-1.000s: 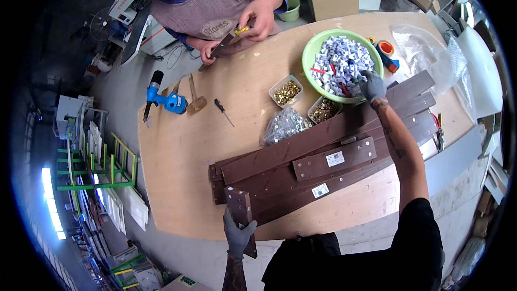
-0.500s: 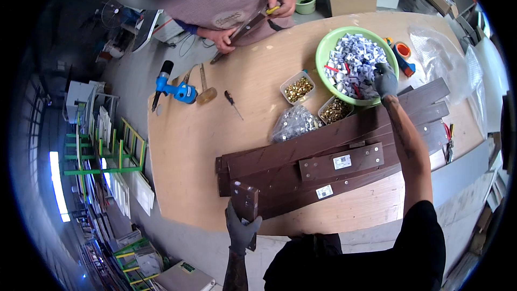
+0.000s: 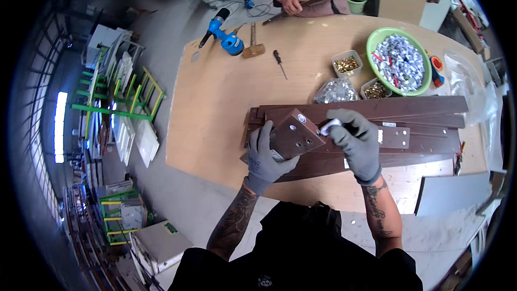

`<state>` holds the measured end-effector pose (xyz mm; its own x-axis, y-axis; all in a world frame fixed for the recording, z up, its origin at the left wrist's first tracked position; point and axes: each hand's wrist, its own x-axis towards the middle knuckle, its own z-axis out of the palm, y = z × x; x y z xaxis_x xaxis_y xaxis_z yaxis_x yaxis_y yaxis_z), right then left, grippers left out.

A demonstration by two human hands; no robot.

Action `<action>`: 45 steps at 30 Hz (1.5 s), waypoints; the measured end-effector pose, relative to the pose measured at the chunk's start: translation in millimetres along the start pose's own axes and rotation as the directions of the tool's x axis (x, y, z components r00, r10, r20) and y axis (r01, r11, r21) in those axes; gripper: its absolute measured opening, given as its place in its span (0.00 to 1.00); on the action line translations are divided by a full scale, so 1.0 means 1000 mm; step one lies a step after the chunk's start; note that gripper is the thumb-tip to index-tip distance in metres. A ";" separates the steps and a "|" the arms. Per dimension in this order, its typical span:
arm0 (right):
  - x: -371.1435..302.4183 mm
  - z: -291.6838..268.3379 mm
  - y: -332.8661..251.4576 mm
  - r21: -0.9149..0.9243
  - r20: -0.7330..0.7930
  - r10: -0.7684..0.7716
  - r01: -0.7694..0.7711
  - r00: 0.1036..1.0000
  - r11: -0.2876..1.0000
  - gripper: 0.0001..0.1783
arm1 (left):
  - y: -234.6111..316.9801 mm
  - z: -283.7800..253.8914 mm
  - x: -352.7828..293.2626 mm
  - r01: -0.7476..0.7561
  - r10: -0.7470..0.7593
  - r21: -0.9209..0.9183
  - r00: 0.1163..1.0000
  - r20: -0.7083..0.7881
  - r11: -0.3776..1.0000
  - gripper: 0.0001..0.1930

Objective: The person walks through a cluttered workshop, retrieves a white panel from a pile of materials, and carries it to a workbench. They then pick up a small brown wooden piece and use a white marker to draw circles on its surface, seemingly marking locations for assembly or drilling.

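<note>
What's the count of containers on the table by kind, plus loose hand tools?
Green bowl of silvery parts: 1
Small clear tubs with brass bits: 2
Clear bag of silvery parts: 1
Blue power tool: 1
Mallet: 1
Screwdriver: 1
Total: 7

A: What do the gloved hands hold?
B: The left hand (image 3: 264, 159) grips a short dark brown wooden board with drilled holes (image 3: 293, 136), tilted above the stacked long dark brown planks (image 3: 409, 109).
A: And the other?
B: The right hand (image 3: 356, 143) pinches a small silver metal fitting (image 3: 329, 126) against the board's edge.
</note>
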<state>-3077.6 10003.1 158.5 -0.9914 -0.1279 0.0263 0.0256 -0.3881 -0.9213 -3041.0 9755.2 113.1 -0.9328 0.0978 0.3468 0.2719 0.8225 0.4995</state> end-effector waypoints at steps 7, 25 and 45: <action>-0.034 0.061 -0.004 -0.233 -0.195 -0.079 0.032 0.978 0.972 0.15 | -0.025 -0.050 0.001 -0.231 0.237 0.098 0.970 -0.056 0.968 0.48; -0.054 0.153 -0.008 -0.535 -0.228 -0.396 0.225 0.889 0.814 0.14 | -0.040 -0.133 -0.018 -0.254 0.261 0.069 0.959 -0.110 0.965 0.47; -0.038 0.168 -0.019 -0.643 -0.098 -0.533 0.355 0.840 0.679 0.14 | -0.018 -0.149 -0.024 -0.144 0.163 0.108 0.967 -0.195 0.984 0.46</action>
<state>-3018.9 9861.7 240.6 -0.8594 0.1893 0.4749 -0.4170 0.2778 -0.8654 -2988.4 9654.3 214.1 -0.8116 0.1192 0.5719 0.3765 0.8553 0.3560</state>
